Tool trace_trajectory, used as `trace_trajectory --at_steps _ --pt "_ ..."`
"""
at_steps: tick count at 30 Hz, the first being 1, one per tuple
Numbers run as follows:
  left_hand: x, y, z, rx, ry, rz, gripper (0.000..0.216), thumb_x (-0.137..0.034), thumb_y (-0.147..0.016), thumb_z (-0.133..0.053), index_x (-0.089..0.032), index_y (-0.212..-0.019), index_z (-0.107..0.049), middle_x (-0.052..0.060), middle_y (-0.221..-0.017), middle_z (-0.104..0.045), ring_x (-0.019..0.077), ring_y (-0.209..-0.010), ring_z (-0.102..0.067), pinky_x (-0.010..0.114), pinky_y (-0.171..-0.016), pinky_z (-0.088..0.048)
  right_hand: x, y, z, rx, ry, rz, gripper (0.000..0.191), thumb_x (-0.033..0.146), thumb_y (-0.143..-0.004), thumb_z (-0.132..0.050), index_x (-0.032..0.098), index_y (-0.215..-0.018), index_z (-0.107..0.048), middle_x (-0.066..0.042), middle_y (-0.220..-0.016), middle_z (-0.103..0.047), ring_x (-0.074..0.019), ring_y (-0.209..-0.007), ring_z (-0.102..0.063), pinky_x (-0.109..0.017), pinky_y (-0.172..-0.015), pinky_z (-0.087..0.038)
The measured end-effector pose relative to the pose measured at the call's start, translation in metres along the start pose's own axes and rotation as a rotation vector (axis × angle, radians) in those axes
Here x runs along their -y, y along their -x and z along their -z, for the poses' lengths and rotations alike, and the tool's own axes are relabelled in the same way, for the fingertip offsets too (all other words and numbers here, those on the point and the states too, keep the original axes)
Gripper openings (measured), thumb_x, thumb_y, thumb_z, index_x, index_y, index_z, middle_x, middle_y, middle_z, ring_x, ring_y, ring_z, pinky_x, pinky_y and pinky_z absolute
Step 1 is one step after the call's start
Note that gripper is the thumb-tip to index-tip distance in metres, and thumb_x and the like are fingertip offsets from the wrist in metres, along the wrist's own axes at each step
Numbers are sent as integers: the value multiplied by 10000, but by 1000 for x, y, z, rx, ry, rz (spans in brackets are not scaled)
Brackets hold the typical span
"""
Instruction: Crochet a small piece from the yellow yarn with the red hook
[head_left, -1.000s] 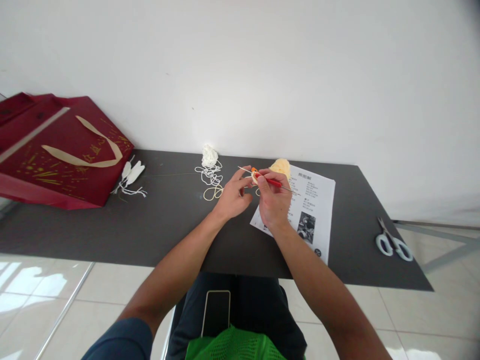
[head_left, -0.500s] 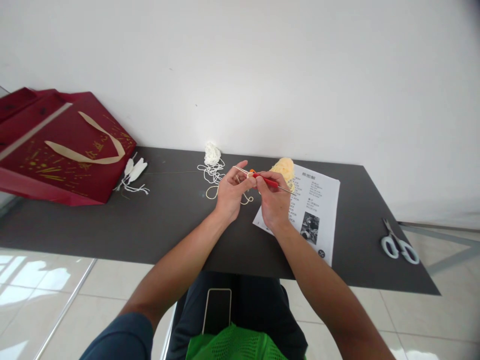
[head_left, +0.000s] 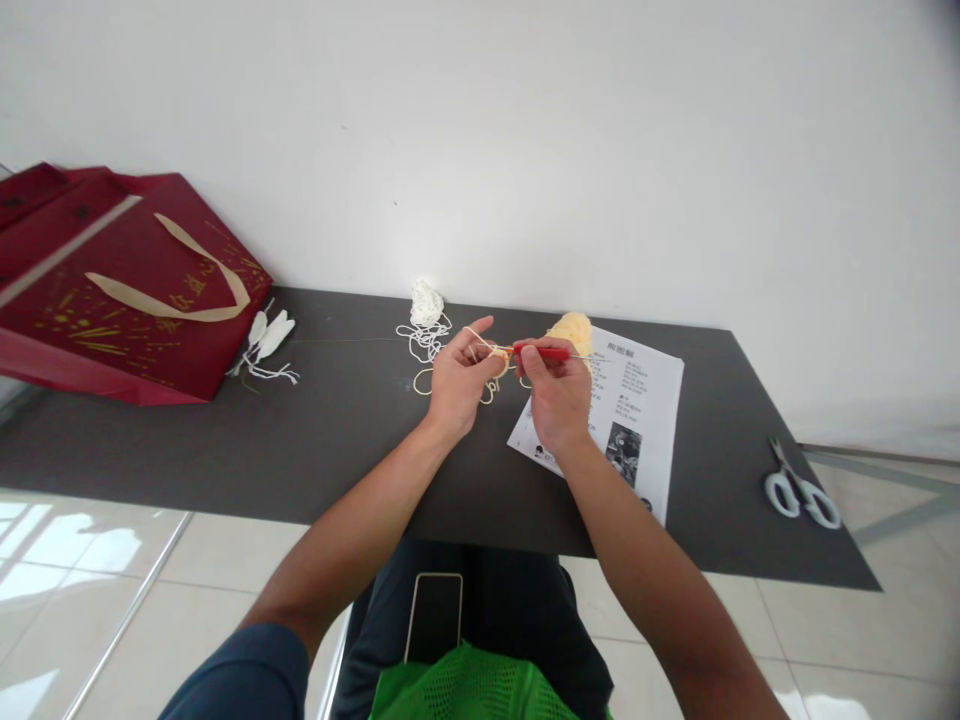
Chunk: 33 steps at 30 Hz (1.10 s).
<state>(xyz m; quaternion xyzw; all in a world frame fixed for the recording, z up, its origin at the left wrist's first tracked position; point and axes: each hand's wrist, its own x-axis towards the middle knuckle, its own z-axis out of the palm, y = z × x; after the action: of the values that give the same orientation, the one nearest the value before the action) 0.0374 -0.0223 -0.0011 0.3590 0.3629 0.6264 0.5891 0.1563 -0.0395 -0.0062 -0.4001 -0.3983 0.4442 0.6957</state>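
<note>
My right hand (head_left: 559,395) is closed round the red handle of a crochet hook (head_left: 551,353), which lies almost level with its tip pointing left. A small piece of pale yellow crochet work (head_left: 501,360) is pinched in my left hand (head_left: 459,385), with the yarn looped over the raised index finger. The hook's tip meets the work, though I cannot tell whether it sits inside a stitch. Loose yellow yarn hangs below my left hand. Behind my right hand is a fluffy yellow ball of yarn (head_left: 574,330), partly over the printed sheet (head_left: 652,400).
A white yarn ball (head_left: 427,303) lies near the wall. White crocheted pieces with loose tails (head_left: 268,338) rest beside a red gift bag (head_left: 135,290) on the left. Scissors (head_left: 801,488) lie at the right end of the dark table (head_left: 337,440). A phone (head_left: 435,617) rests on my lap.
My right hand and the crochet hook have shifted slightly right, away from my left hand. More of the hook's front end and the yellow work now shows between the hands.
</note>
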Motion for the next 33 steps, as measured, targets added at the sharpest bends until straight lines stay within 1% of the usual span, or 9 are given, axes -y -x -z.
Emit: trace_trajectory --at_steps 4,8,13,16,19,22,25,28,33 --pt "-1 1 1 5 39 -22 494 -204 -709 -847 -232 -1189 -736 -38 -794 -637 75 -683 -570 214 -616 -415 -1 -3 -2 -3 -134 -97 182 343 -831 -828 248 -883 -682 16 -898 -777 -112 -709 -686 -253 -635 -562" --pt "0 1 1 -34 20 -38 484 -221 -705 -863 -226 -1170 -730 -52 -754 -611 71 -661 -543 214 -603 -410 0 5 -5 -38 4 22 157 363 -842 -816 263 -914 -719 8 -940 -785 -136 -759 -722 -283 -665 -603" --pt "-2 -1 1 -52 82 31 512 -149 -660 -854 -183 -1147 -701 -49 -760 -641 60 -638 -541 216 -600 -388 2 14 -2 7 297 302 91 308 -885 -781 333 -967 -811 -5 -1034 -807 -202 -987 -750 -432 -957 -624" --pt "-8 -3 2 -33 147 130 546 -102 -614 -836 -165 -1139 -701 -48 -759 -641 59 -632 -547 228 -626 -403 3 14 1 79 319 357 121 288 -883 -784 365 -967 -827 2 -1066 -816 -224 -1038 -745 -493 -1044 -593" --pt "-13 -5 4 13 207 208 541 -76 -594 -801 -150 -1123 -715 -40 -758 -642 61 -637 -547 241 -668 -428 1 12 1 75 248 261 95 322 -857 -809 350 -944 -832 -2 -1069 -820 -234 -1032 -750 -499 -1011 -614" --pt "-18 -8 6 54 231 231 538 -60 -582 -782 -152 -1109 -732 -46 -746 -629 60 -652 -551 240 -689 -437 -3 10 -1 46 53 120 113 321 -803 -856 332 -912 -828 5 -1033 -824 -213 -935 -761 -439 -860 -655" --pt "-22 -9 10 99 227 240 571 -53 -565 -776 -160 -1125 -740 -54 -730 -622 58 -638 -547 234 -664 -431 -5 7 -5 71 -142 -5 140 302 -760 -890 315 -884 -825 15 -990 -826 -168 -824 -750 -357 -753 -638" --pt "-23 -9 13 137 167 259 598 -51 -556 -763 -158 -1144 -741 -50 -721 -640 61 -606 -542 233 -622 -413 -1 4 -5 123 -211 -113 165 337 -739 -906 287 -863 -809 12 -953 -820 -139 -764 -719 -316 -699 -609" --pt "-23 -6 12 186 -147 91 609 -57 -601 -770 -174 -1197 -730 -41 -733 -679 81 -618 -568 232 -597 -401 9 -3 2 129 -144 -147 191 349 -771 -878 250 -851 -736 20 -846 -770 -104 -676 -621 -270 -635 -538"
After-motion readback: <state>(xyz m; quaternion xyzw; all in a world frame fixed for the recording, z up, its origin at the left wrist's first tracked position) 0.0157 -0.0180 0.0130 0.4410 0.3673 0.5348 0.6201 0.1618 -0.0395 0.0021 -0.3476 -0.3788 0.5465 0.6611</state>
